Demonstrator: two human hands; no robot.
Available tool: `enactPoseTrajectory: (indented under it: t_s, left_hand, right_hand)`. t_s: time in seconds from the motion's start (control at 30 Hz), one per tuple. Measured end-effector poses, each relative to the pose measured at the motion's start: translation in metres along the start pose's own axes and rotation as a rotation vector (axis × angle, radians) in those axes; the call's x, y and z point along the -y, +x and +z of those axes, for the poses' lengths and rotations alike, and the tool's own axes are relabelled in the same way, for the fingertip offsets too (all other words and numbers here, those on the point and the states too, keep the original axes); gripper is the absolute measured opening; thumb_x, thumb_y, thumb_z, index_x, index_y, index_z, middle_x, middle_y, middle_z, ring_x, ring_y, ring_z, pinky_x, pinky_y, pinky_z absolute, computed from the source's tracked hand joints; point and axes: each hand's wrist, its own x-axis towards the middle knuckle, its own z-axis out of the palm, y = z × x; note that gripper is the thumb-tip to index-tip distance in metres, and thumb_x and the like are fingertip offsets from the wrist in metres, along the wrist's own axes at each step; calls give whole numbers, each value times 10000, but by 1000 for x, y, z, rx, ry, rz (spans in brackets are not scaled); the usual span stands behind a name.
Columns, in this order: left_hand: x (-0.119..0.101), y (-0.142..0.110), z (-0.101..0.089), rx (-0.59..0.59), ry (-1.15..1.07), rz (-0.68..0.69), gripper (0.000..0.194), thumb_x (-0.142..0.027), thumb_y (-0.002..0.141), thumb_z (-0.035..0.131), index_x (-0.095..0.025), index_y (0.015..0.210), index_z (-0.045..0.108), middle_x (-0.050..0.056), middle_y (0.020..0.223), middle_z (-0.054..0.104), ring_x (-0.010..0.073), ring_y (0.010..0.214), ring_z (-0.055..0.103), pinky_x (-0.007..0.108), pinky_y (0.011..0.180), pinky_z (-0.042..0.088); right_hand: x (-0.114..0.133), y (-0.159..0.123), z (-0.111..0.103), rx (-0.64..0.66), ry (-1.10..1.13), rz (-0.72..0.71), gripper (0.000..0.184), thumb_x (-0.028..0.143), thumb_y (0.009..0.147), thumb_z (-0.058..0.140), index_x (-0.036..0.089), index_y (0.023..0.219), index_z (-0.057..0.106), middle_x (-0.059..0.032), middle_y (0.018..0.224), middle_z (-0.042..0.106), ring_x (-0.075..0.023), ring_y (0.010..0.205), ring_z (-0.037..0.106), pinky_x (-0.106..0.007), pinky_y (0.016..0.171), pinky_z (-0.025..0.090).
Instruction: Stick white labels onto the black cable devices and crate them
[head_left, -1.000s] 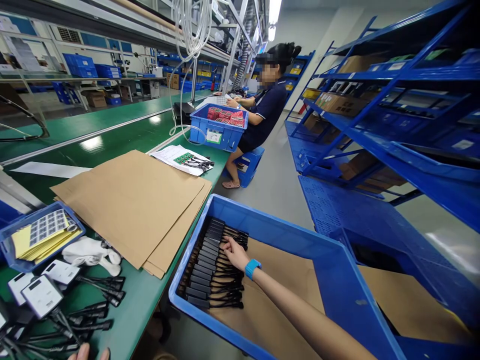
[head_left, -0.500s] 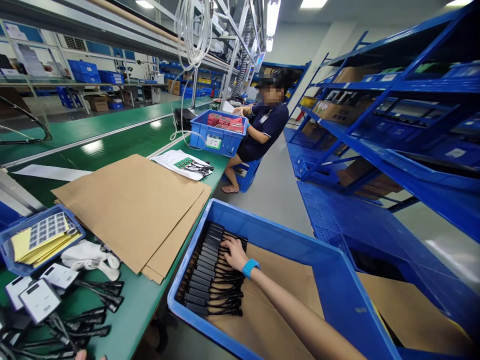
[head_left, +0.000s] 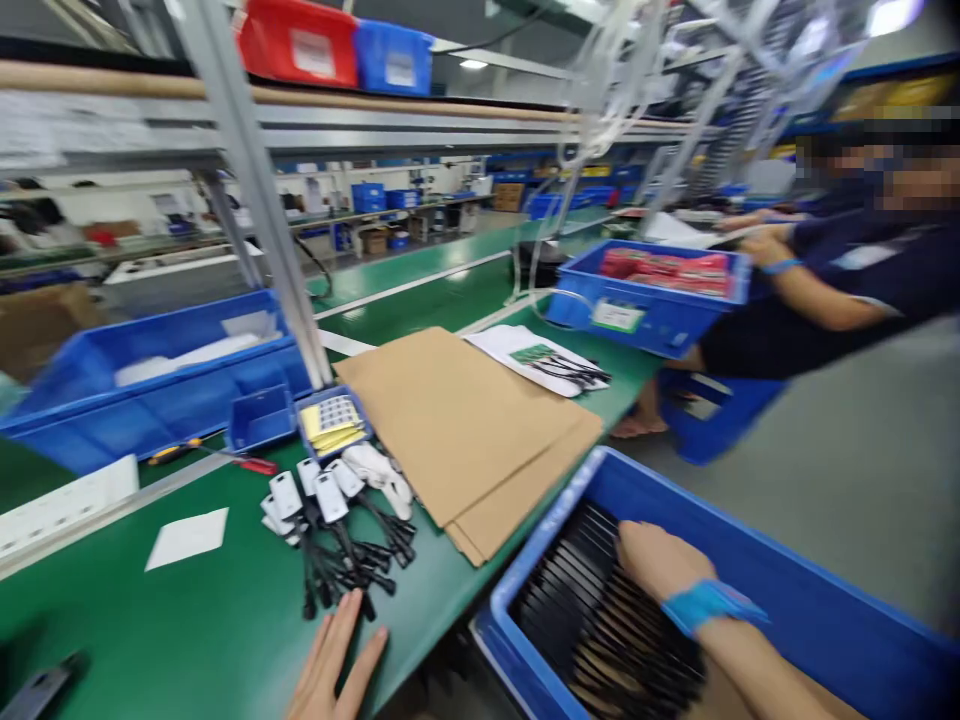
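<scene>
My left hand (head_left: 330, 665) lies on the green bench with its fingers spread. Its fingertips are beside the black connector leads of a pile of small white-faced modules (head_left: 330, 497). My right hand (head_left: 656, 560), with a blue band at the wrist, is down inside a large blue bin (head_left: 795, 545). Under it is a row of black modules (head_left: 566, 570) whose black cables (head_left: 637, 640) run across the bin. The right fingers point down and are hidden behind the hand, so whether they hold anything does not show. Motion smears this area.
Brown cardboard sheets (head_left: 457, 430) lie between the pile and the bin. Behind them are a paper with a green circuit board (head_left: 534, 355) and a blue crate of red parts (head_left: 630, 300). A co-worker (head_left: 832, 290) sits at right. A metal post (head_left: 259, 190) rises from the bench.
The view has swung left, showing more of the bench. My left hand has come into view beside the modules. My right hand stays in the bin, its fingers now hidden.
</scene>
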Motion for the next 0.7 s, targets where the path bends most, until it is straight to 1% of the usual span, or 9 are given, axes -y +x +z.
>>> enactPoseTrajectory:
  t_s: [0.03,0.07,0.13,0.17,0.27,0.37,0.43,0.53,0.7]
  left_hand:
    - [-1,-1,-11,7,-67,-76,693,-526,854,547,-295,1461,309,111,1523,330,302,1322,434,366,989,491]
    - [-1,-2,-22,1,-128,-157,629,-467,894,508,-290,1461,300,106,1537,303,280,1337,417,351,1006,478]
    - [6,0,-43,-43,-207,-309,534,-335,941,432,-288,1454,289,89,1544,286,242,1367,372,354,1063,424]
    - [14,4,-52,-76,-224,-366,512,-291,948,403,-285,1447,289,87,1539,291,234,1382,344,376,1094,387]
    - [56,26,-68,-188,-275,-451,466,-256,961,328,-234,1426,310,102,1515,323,223,1407,280,437,1156,274]
    - [108,57,-70,-205,-343,-485,453,-291,963,314,-177,1399,360,132,1468,398,243,1372,338,466,1152,253]
    - [133,73,-69,-171,-378,-470,412,-305,945,377,-190,1332,458,124,1368,521,249,1261,479,449,1085,359]
    - [150,78,-69,-128,-418,-419,381,-266,838,580,-214,1216,565,86,1207,628,238,1110,578,393,993,437]
    - [147,37,-72,-73,-445,-387,530,-276,725,727,-226,1230,572,49,971,595,222,909,582,361,824,473]
  right_hand:
    - [23,-4,-12,11,4,-72,220,192,817,571,189,602,620,-149,672,659,-302,697,669,-400,682,462]
    - [50,-11,-23,37,36,-215,215,264,860,525,219,688,646,-135,746,684,-293,746,669,-385,700,457]
    - [114,-29,-38,125,229,-529,257,382,909,450,257,840,664,-99,847,697,-250,802,654,-330,717,460]
    - [148,-39,-40,183,308,-630,283,397,920,419,260,874,662,-85,863,697,-234,787,647,-310,699,463]
    - [245,-62,-20,222,357,-817,297,340,906,447,208,1101,628,-95,965,686,-242,872,641,-313,768,467]
    - [309,-71,17,168,206,-789,472,315,887,508,135,1322,484,-161,1069,660,-298,948,637,-356,800,461]
    - [328,-73,34,150,138,-744,516,270,884,508,95,1363,429,-197,1085,642,-312,911,650,-368,769,467]
    - [332,-78,37,109,125,-728,507,216,888,472,100,1376,401,-199,1146,587,-284,894,650,-356,768,471]
    - [322,-105,18,45,227,-777,504,166,847,482,209,1347,433,-116,1149,539,-210,830,623,-321,786,477]
